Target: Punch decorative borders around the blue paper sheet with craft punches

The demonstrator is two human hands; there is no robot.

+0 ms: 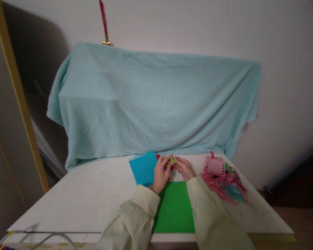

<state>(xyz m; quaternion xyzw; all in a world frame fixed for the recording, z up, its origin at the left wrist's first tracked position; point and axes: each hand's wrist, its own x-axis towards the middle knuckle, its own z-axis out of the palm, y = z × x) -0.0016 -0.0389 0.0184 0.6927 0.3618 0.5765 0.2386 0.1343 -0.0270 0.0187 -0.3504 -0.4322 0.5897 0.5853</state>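
My left hand and my right hand meet above the back edge of a green sheet. Between their fingertips is a small light-green piece with a dark spot in its middle. Fingers of both hands are pinched around it. A blue sheet with a row of holes along its top edge lies beside and partly behind my left hand. Small red and dark bits show on the table just under the fingers; their shapes are too small to tell.
On the right of the white table is a pile of pink shredded strips with a pink hole-edged card on top. A light blue cloth hangs behind. A grey cable curves at the front left.
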